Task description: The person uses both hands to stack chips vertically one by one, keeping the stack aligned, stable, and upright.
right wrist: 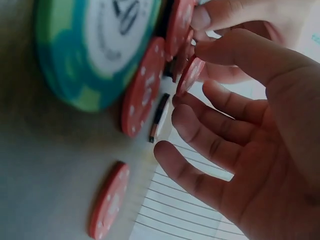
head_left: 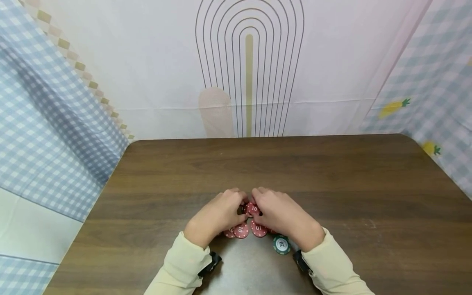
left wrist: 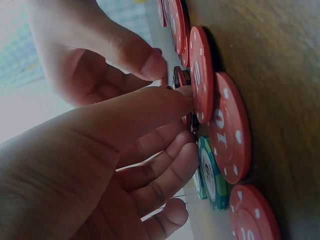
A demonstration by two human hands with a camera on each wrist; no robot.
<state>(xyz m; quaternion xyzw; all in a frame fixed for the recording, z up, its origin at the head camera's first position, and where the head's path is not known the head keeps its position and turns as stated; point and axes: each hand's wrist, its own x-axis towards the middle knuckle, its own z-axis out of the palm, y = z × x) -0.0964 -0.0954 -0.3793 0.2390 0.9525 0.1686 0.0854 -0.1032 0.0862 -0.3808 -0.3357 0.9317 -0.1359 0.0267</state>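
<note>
Both hands meet over a cluster of poker chips at the middle of the table. The right hand [head_left: 277,209] pinches a tilted red chip [right wrist: 191,76] between thumb and fingers; its other fingers are spread. From the opposite side, the left hand [head_left: 223,209] bends over the cluster, its thumb touching a red chip [left wrist: 201,75]; I cannot tell whether its fingers grip one. Beneath the hands are dark chips, partly hidden. A red chip marked 10 [head_left: 253,209] shows between the two hands. Nearer the person lie more red chips [head_left: 241,230], partly overlapping.
A green chip marked 20 [head_left: 282,244] lies by the right wrist. Another green chip [left wrist: 214,175] shows behind the red ones in the left wrist view. The brown wooden table [head_left: 332,172] reaches back to a white patterned cloth [head_left: 166,61]; checked cloths hang at both sides.
</note>
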